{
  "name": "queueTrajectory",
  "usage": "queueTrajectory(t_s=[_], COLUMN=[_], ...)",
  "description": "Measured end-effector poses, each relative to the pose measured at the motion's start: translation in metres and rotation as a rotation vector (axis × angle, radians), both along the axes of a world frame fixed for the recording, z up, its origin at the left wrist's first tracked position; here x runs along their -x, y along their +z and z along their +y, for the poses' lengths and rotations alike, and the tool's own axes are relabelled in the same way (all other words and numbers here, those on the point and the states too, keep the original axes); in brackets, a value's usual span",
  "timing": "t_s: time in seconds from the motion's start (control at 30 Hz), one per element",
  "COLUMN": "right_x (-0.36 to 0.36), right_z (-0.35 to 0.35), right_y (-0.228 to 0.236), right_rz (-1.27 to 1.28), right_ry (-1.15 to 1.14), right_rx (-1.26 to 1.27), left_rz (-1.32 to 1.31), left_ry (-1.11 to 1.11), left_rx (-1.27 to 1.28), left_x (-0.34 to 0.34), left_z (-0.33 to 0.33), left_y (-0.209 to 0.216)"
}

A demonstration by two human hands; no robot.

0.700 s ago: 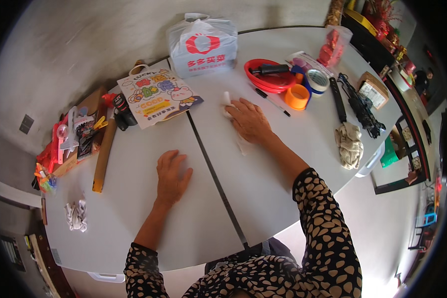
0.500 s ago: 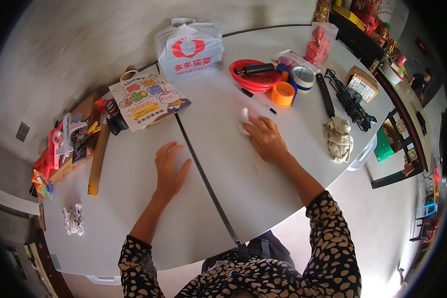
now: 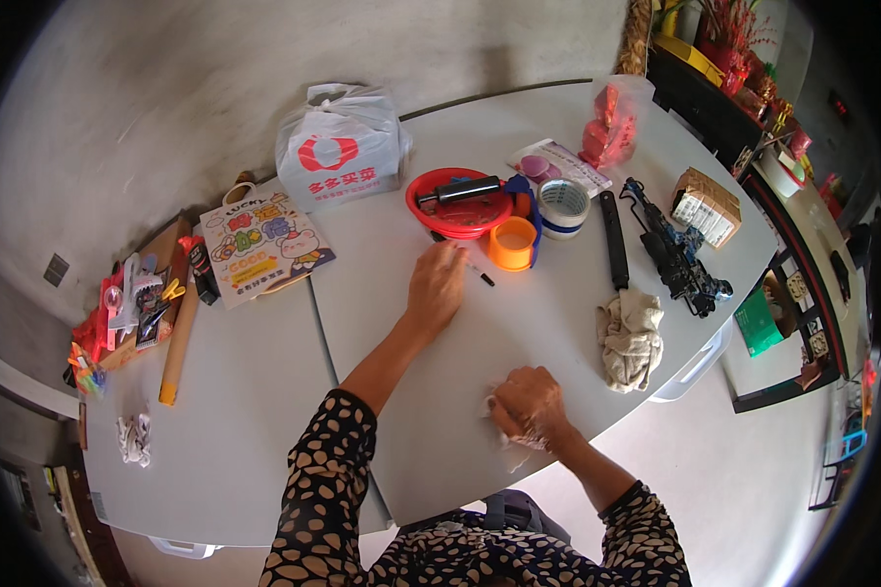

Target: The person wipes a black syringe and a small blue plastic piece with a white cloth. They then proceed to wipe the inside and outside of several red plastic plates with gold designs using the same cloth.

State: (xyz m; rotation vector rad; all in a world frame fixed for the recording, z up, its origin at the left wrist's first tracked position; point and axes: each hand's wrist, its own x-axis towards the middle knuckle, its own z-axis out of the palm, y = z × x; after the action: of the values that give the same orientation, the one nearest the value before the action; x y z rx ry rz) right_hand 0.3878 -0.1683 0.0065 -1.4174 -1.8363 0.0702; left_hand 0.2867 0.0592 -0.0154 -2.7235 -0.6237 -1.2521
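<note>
Pressing the white wad [image 3: 515, 455] evenly

Right hand [image 3: 531, 404] curls over it, lower centre; best keep it gathered on the surface [image 3: 225, 440]. Left hand [image 3: 437, 289], fingers narrowed at the pen [image 3: 486, 279] mid-frame, grip unclear, should avoid the red bowl [image 3: 460, 232] just above.

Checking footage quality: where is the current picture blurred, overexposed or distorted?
Head view: right hand and white tissue look slightly blurred; head view: floor glares at lower right; head view: table edge bends and picture corners go black.
</note>
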Motion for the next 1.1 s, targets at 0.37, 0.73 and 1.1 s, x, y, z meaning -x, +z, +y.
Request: queueTrajectory(t_s=[0.37,0.73,1.1], right_x=[-0.003,-0.007,-0.004], right_z=[0.003,0.004,0.005], right_y=[0.006,0.007,0.006], right_rz=[0.088,0.078,0.058], right_ry=[0.045,0.074,0.045], right_rx=[-0.015,0.007,-0.033], left_rz=[-0.538,-0.568,-0.673], left_ry=[0.456,0.488,0.289], left_rx=[1.181,0.726,1.257], left_x=[-0.018,-0.006,0.077], left_z=[0.06,0.093,-0.003], left_y=[0.049,0.016,0.072])
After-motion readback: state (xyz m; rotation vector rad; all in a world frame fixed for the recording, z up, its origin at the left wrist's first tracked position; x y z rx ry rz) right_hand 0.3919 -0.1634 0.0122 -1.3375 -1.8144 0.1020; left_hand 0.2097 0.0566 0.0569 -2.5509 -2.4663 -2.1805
